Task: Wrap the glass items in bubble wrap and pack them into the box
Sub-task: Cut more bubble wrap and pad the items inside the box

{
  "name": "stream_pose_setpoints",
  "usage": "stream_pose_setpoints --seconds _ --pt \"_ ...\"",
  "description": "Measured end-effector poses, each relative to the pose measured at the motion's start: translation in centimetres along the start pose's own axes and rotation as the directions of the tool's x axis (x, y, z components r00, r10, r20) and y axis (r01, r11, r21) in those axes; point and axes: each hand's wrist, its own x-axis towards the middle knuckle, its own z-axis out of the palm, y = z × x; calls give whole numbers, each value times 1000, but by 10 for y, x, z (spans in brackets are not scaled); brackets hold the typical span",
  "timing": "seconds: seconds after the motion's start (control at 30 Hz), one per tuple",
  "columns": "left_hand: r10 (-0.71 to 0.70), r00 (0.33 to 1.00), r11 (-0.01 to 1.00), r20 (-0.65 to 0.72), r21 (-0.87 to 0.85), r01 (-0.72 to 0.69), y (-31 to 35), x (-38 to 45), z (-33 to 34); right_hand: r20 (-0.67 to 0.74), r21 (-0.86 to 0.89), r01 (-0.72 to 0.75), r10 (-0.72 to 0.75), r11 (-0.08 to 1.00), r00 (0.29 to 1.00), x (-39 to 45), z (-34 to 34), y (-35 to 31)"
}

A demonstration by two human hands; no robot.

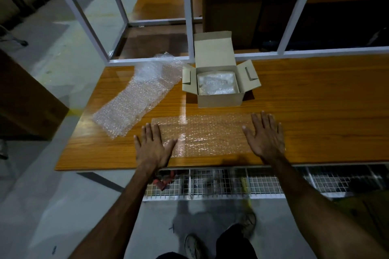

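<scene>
Left hand point(153, 145): flat, fingers straight, pressing bubble wrap sheet point(206, 134) at table's point(315, 111) near edge.
Right hand point(265, 135): same, other end.
Box point(220, 84): open, behind.

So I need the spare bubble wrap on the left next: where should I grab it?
Probably its crumpled far end, near the open box. That end stands up off the table, so fingers can pinch it from above. The rest of the spare bubble wrap lies flat, with little to hook. The left hand is nearer.
</scene>
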Motion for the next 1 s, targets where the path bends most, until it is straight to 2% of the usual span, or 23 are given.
stream_pose_setpoints --seconds 0.07,0.13,0.2,0.27,0.33,0.43,0.57,0.67,0.77,0.9,1.0 --pt "-14 999 1000 -33 -4 14 0 -1 2 5 -5 -10 10 1000 1000 1 -1 7" --pt "-18 992 999 -123 -33 14 2 -3 5 21 -2 2 -2 1000 1000 2 -1 11" --pt "-26 968 993 -250 -114 -3 5 -4 4 26 29 21 -22 999 999 2 -1 14" --pt "-88 949 980 -304 -196 28 3 -1 6 -21 66 34 -33 997 999 -4 -1 16" --pt "-181 942 961 -282 -254 108 1 2 4 -90 80 42 -35 996 995 -13 -2 18" --pt "-343 924 902 -170 -334 273 2 3 -2 -153 111 14 3 994 988 -33 0 16" --pt "-410 899 857 -151 -401 324 7 4 -5 -180 179 -19 52 984 982 -58 16 19" --pt "-496 852 801 -168 -467 375 18 -3 -10 -178 186 -16 50 982 983 -66 21 23" --pt "-455 877 754 -156 -591 286 27 -9 -18 -150 205 -12 43 979 988 -66 18 26" --pt "-392 911 567 -127 -813 131 45 -15 -34 -144 213 -16 48 977 988 -67 16 28" --pt "-371 916 440 -155 -898 26 75 -24 -46 -159 233 -18 57 972 986 -70 16 28"
